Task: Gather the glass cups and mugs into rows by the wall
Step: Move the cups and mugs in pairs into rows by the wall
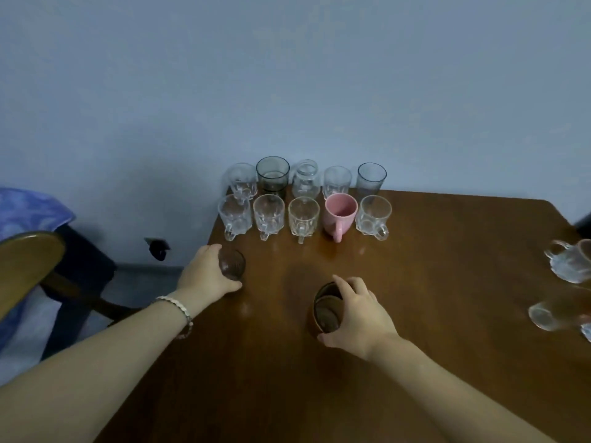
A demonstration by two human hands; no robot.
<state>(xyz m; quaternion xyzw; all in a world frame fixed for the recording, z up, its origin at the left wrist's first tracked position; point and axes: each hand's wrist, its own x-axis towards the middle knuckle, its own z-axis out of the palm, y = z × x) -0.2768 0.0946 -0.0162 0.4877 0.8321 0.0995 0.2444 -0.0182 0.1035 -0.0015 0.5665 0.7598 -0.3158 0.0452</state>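
Note:
Two rows of cups stand by the wall on the brown table (431,314). The back row holds clear glasses, a dark smoked glass (272,175) and a grey tumbler (371,180). The front row holds clear glass mugs (268,215) and a pink mug (339,215). My left hand (206,273) grips a brown glass (232,264) near the table's left edge, just in front of the rows. My right hand (359,314) holds a second brown glass (327,310) at the table's middle.
Clear glass mugs (569,263) and another glass (553,313) stand at the table's right edge. A wooden chair (28,266) and a blue patterned cloth (28,212) are at the left, beyond the table.

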